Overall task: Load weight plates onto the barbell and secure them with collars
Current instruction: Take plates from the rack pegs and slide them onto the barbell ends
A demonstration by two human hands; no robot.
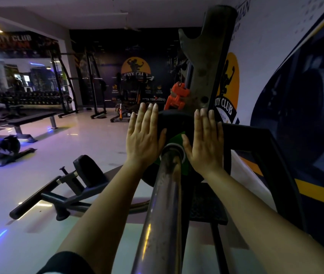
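Observation:
A steel barbell sleeve (163, 204) runs away from me up the middle of the view. A black weight plate with a green centre (174, 125) sits on it. My left hand (144, 135) lies flat against the plate's face left of the sleeve, fingers straight and pointing up. My right hand (204, 141) presses flat on the plate to the right of the sleeve, fingers also straight. An orange collar (177, 95) hangs just behind the plate's top edge, beside the rack upright (206, 72).
A black frame (266, 155) stands to the right, close to the printed wall. A low black machine with a pad (86, 173) lies on the floor at left. A flat bench (30, 119) and dumbbell racks (28, 97) stand farther back on the left.

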